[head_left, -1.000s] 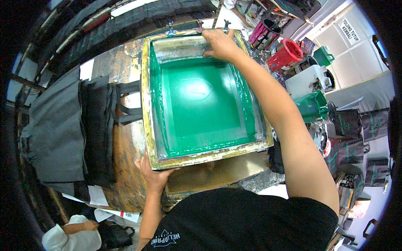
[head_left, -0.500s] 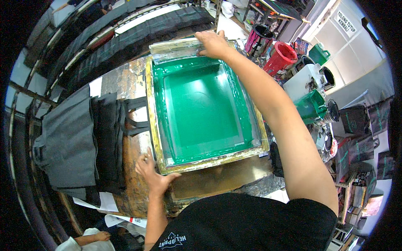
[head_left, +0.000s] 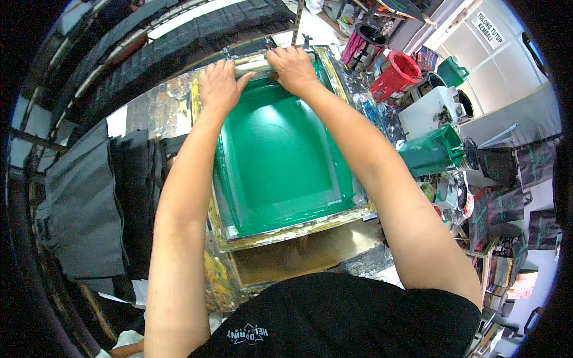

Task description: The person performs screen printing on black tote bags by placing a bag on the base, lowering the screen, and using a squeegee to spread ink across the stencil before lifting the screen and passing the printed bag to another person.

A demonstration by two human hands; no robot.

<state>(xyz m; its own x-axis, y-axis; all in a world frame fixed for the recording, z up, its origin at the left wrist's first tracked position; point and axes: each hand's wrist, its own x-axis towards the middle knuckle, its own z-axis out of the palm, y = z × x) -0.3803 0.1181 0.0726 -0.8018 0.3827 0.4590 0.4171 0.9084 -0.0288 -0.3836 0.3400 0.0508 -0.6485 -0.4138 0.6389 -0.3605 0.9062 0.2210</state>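
Both hands are on a squeegee [head_left: 255, 64] at the far end of a screen-printing frame [head_left: 298, 234]. My left hand [head_left: 218, 85] grips its left part, fingers over the far side and thumb toward the middle. My right hand [head_left: 292, 70] is closed over its right part. The blade's lower edge is mostly hidden by the hands and the green ink. Green ink [head_left: 280, 161] coats the mesh inside the frame, thicker along the borders. The frame is wooden and stained yellow and white, lying on a paint-marked table [head_left: 170, 98].
Dark fabric bags [head_left: 80, 197] lie stacked left of the frame. Along the right stand a red bucket [head_left: 397, 74], a pink-stained bucket [head_left: 363, 48], a white jerrycan [head_left: 431, 110] and a green container [head_left: 431, 150]. A rack of dark fabric [head_left: 209, 39] runs behind. Clamps [head_left: 307, 42] sit at the frame's far edge.
My left hand has moved from beside the frame's near left corner to the squeegee at the far end. My right hand stays on the squeegee, slightly nearer the middle.
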